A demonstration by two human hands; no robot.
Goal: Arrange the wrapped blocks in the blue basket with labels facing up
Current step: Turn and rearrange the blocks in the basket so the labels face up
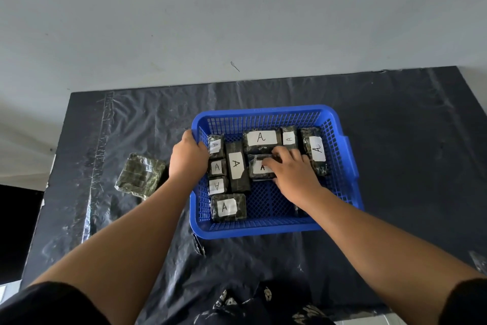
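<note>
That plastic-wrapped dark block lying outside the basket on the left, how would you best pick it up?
Come from above with the left hand, nearest it. The plastic-wrapped dark block lies flat on the black plastic sheet, free all round, so pinch its two opposite long edges, probably.

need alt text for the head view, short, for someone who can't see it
A right hand presses a wrapped block into a blue basket of blocks labelled A, while the left hand grips the basket's left rim. One more block lies outside on the black-covered table.
</note>
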